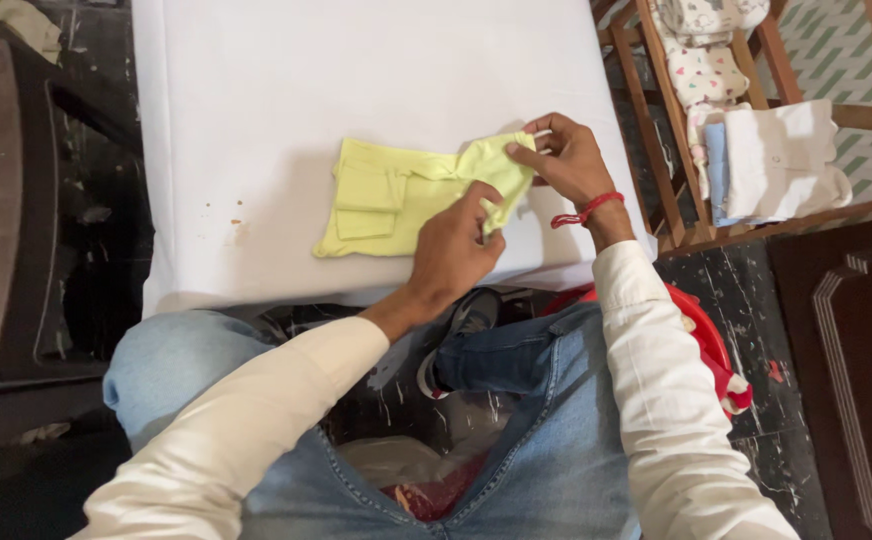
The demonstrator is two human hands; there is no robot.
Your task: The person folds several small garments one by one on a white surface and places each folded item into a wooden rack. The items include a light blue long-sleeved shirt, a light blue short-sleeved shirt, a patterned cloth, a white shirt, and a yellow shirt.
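— Where does the yellow garment (396,195) lie?

— Flat on the white worktop (256,90), near its front edge. Its long axis runs left to right across the person's view, with the folded, squared end to the left and the looser end to the right.

— And the hands against it?

— Both sit at the right end. The right hand (568,160) is at the far right corner, its grip pressed together on a raised tip of the cloth, thumb against fingers. The left hand (453,250) comes in from the near side, crossing toward the right, its fingers pinching the cloth's lower right edge just beside the other hand.

— So which way does the rest of the cloth lie from them?

— To the left of both grips. The folded part is well apart from either hand; the left hand is the nearer one to it.

— Anything close by?

— A wooden rack (671,150) stands just right of the worktop, holding folded white and pale blue clothes (776,160). A red thread (586,210) circles the right wrist.
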